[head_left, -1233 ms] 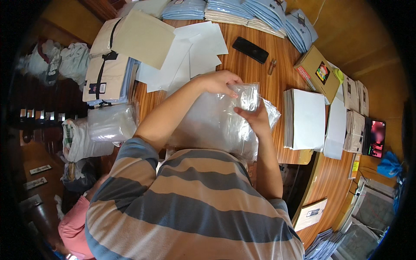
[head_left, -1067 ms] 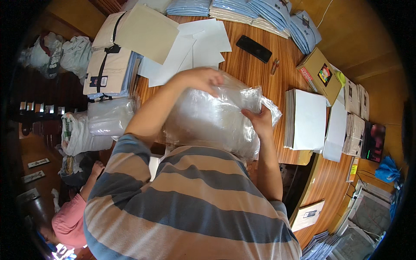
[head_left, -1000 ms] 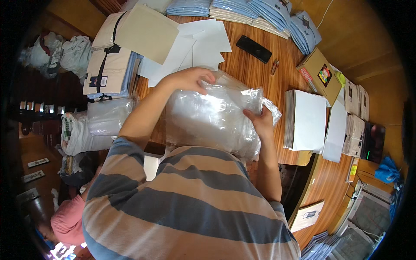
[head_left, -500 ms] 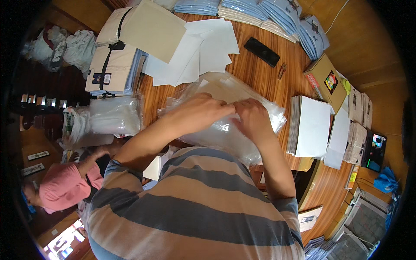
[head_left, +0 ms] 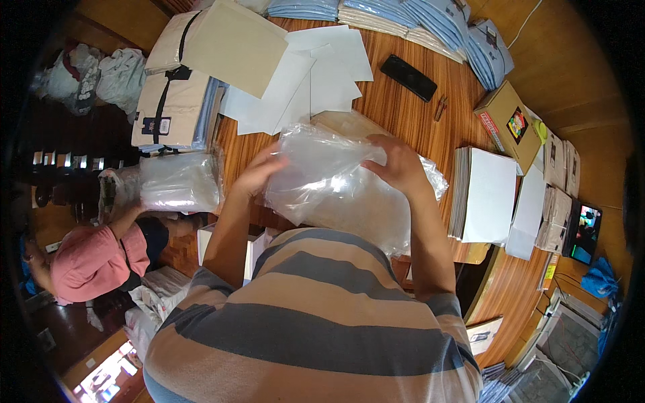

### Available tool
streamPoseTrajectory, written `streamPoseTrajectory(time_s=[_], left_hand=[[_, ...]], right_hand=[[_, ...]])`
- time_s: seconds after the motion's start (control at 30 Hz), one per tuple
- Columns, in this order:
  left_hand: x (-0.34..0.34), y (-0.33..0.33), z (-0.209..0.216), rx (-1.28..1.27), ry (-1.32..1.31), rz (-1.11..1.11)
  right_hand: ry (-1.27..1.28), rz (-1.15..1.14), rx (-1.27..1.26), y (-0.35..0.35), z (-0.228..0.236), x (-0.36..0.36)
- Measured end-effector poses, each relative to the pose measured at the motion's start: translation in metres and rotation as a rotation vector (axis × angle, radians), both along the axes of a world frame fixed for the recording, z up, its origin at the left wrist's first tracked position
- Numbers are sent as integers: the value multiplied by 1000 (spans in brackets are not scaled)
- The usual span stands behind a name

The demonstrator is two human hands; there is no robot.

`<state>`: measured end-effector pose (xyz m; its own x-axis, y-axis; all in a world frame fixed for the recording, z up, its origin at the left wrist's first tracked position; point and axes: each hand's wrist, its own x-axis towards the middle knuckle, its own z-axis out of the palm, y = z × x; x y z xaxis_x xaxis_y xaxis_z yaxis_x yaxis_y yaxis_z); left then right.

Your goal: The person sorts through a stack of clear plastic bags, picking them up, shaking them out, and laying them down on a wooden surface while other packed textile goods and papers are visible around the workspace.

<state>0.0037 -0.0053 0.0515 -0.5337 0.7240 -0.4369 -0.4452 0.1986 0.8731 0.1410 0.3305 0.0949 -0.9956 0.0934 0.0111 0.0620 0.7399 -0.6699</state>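
Observation:
A crinkled clear plastic bag (head_left: 322, 158) is raised between my hands, above a stack of more clear plastic bags (head_left: 366, 211) at the table's near edge. My right hand (head_left: 398, 164) has the bag's gathered right end between its curved thumb and fingers. At the bag's left edge is my left hand (head_left: 261, 171), its fingers stretched out and slightly smeared by motion; whether they touch the film is hard to tell. A beige sheet (head_left: 346, 121) shows partly behind the bag.
White sheets (head_left: 336, 67) and a beige board (head_left: 235, 43) lie beyond my hands. Folded garments (head_left: 171, 111) stand at left beside packed clear bags (head_left: 178, 181). A phone (head_left: 408, 78), a small tool (head_left: 440, 107) and a white card stack (head_left: 487, 195) lie right. Another person (head_left: 101, 262) bends at left.
My hands were together over the bags; now they are apart, the left drawn leftward, with a bag lifted between them. The other person has moved and reaches toward the packed bags.

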Motion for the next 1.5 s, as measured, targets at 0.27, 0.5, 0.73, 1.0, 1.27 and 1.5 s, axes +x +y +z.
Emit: streamPoseTrajectory(time_s=[0.27, 0.5, 0.73, 1.0, 1.27, 1.5], left_hand=[[9, -1, -5, 145, 439, -105], [18, -13, -26, 196, 411, -78], [14, -18, -32, 237, 427, -55], [12, -6, -7, -146, 90, 113], [8, -10, -52, -229, 213, 287], [-3, 4, -10, -215, -23, 210]], right_hand=[[258, -224, 194, -39, -18, 23], [274, 232, 210, -55, -10, -5], [-177, 333, 140, -62, -21, -70], [68, 37, 397, -78, -27, -43], [142, -715, 156, -45, -38, 121], [-26, -656, -14, -86, -36, 109]])
